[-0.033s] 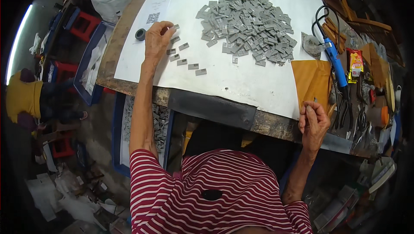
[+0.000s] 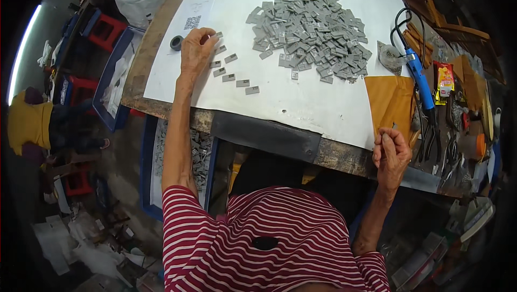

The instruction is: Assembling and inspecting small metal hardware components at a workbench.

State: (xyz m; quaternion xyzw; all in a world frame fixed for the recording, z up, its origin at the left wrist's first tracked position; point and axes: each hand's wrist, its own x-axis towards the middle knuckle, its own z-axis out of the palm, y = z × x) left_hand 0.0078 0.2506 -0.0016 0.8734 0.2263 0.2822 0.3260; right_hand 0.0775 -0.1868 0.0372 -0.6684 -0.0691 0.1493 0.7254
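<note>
My left hand (image 2: 196, 49) reaches over the white-covered tabletop, thumb and forefinger closed on a small grey rectangular block (image 2: 218, 34). Several similar grey blocks (image 2: 228, 77), each with a dark mark, lie in loose rows below those fingers. Farther right sits a large heap of the same grey blocks (image 2: 309, 36). My right hand (image 2: 393, 154) is at the table's front edge, beside a brown envelope (image 2: 390, 101). Its fingers are pinched together; whatever they hold is too small to make out.
A dark ring (image 2: 176, 43) and a paper with a square code (image 2: 193, 22) lie near my left hand. A blue-handled corded tool (image 2: 419, 79) rests at the right, among pliers and packets. Below the table edge, a blue tray (image 2: 145, 168) holds more grey pieces.
</note>
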